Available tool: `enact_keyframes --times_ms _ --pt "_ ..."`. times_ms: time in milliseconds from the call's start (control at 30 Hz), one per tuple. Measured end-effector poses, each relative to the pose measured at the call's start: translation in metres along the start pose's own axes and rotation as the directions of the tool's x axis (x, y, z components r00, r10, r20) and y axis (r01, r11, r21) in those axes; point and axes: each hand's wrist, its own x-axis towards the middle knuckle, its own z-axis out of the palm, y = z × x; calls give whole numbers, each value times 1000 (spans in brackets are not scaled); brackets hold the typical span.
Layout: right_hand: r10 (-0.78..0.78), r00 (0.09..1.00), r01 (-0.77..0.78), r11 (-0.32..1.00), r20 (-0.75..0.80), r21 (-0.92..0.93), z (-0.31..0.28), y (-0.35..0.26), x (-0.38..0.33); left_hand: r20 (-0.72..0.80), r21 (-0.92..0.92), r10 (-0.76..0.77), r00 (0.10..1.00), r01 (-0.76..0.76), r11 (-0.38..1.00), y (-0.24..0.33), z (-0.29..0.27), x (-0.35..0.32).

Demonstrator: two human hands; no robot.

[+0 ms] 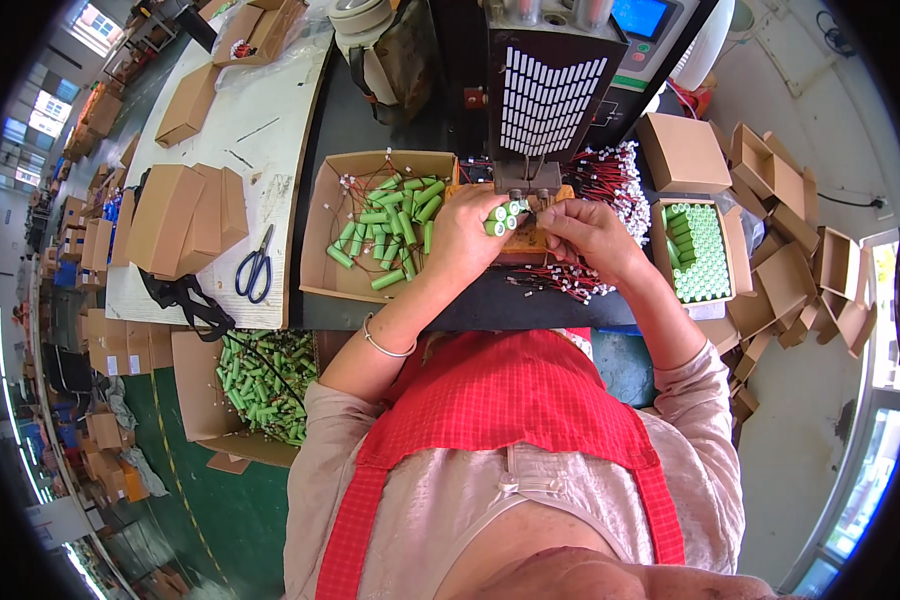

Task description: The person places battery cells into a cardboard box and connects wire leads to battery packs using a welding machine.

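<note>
My left hand (462, 238) is closed around several green battery cells (503, 219), their pale ends turned toward me, under the head of a black spot-welding machine (553, 98). To their right my right hand (592, 236) pinches finger and thumb together close to the cells; whatever is between the fingertips is too small to make out. Both hands are at the machine's orange-brown work block (522, 243). Beside my left hand, an open cardboard box (320, 262) holds loose green cells with wires. Red wire leads with white connectors (620, 185) lie heaped behind and below my right hand.
An open box of upright green cells (697, 250) sits at the right, near a closed carton (683, 152). Scissors (254, 266) lie on the white table at left. A large box of wired cells (198, 400) is lower left. A bag (400, 70) stands behind.
</note>
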Motion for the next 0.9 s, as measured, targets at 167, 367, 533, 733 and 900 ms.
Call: enact_keyframes --times_ms 167,367,533,733,900 --pt "58 997 -57 998 45 -17 -3 -4 8 36 6 -23 999 23 1000 6 -3 5" --pt "50 993 -57 997 105 59 -3 -9 -9 89 175 -45 995 29 984 15 -10 7" --pt "-111 984 143 957 137 -253 -6 2 -28 277 -180 -397 875 453 873 22 -28 1" --pt "-496 816 577 718 296 -389 3 -1 -31 671 -676 -406 620 737 7 16 -47 0" --pt "-707 704 618 561 70 -551 18 10 -20 366 -531 -470 803 595 603 9 -25 -6"
